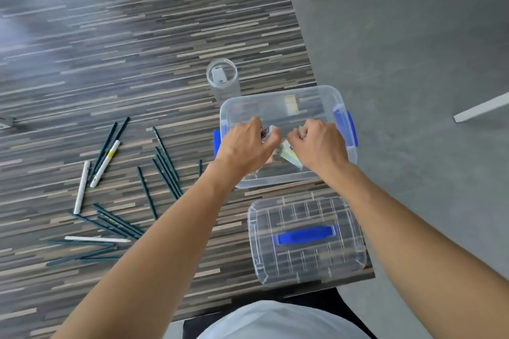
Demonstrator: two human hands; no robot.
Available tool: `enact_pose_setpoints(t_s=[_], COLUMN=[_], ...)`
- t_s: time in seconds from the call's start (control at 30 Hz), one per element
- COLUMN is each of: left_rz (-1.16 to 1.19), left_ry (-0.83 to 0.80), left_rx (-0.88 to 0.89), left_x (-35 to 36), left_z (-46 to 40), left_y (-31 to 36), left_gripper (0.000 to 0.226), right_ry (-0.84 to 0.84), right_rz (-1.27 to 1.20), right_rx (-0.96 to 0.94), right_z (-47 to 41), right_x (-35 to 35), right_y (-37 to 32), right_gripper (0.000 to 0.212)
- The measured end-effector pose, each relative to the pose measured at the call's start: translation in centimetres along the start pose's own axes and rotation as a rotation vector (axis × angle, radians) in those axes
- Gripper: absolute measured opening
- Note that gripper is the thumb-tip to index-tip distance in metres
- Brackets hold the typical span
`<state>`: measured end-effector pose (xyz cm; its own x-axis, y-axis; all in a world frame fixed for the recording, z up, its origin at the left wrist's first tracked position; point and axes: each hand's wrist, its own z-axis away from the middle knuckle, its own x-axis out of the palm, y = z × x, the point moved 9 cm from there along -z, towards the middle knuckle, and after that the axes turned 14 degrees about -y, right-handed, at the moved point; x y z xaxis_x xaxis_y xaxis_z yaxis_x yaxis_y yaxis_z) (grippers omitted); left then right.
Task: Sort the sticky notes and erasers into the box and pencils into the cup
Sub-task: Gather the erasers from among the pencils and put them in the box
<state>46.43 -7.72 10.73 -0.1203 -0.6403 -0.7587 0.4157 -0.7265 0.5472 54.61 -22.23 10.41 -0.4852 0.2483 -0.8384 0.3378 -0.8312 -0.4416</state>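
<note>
Head view shows the left hand [248,143] clamped on an eraser [271,131] and the right hand [316,146] closed on sticky notes [289,154], both over the box [341,102] at centre right. Best released low inside its walls, so nothing bounces out.

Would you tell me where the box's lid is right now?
The lid lies flat on the table's near right corner, just in front of the open box, below the right hand.

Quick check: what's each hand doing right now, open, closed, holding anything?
Left hand: closed on a white eraser, over the box.
Right hand: closed on a small item, unidentifiable.
</note>
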Motion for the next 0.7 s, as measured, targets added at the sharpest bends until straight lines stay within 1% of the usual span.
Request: enact_pose_setpoints(t_s=[0.17,0.27,0.43,0.5,0.57,0.7], left_rz=[-0.131,-0.175,-0.282,-0.326,-0.332,-0.344], left_ry=[-0.104,-0.154,-0.252,-0.265,-0.26,-0.209], left_rx=[-0.014,-0.105,-0.15,-0.149,-0.139,-0.12], left_x=[2.8,4.5,7.0,7.4,7.7,7.2], left_z=[-2.3,-3.6,-5.0,-5.4,-5.6,-5.7], left_y=[0.1,-1.4,-2.8,-2.9,-2.9,-2.3], left_gripper=[0.036,0.029,0.034,0.036,0.036,0.043], right_ry=[-0.048,-0.141,-0.253,-0.288,-0.284,-0.273], right_rz=[0.11,0.157,0.194,0.193,0.183,0.196], right_rx=[-0.028,-0.052,-0.099,-0.108,-0.121,-0.141], right_z=[-2.0,-3.2,-4.6,-4.9,-5.0,-4.9], right_x=[0.9,2.5,4.4,5.0,5.2,5.2], right_y=[1.5,1.9,2.1,2.2,2.2,2.2], right_gripper=[0.037,0.03,0.022,0.022,0.022,0.023])
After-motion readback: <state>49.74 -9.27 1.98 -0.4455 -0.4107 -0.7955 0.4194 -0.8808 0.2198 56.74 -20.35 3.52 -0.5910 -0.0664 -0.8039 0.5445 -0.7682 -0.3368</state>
